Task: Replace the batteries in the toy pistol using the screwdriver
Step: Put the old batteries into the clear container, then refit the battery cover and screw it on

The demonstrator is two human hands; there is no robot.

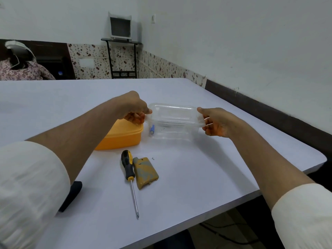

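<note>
Head view: left hand [133,109] and right hand [216,123] each pinch an end of the clear lid [173,114] over the clear container [172,133]. Battery [152,131] sits inside, near the left hand. Orange box [122,136] just under the left hand. Screwdriver [129,178] and battery cover [146,172] lie side by side on the desk [206,177], nearer than both hands; tiny screw [153,158] just beyond the cover.

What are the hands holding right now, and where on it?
Both hands hold the clear plastic container: the left hand pinches its left end at the rim, the right hand its right end.
</note>
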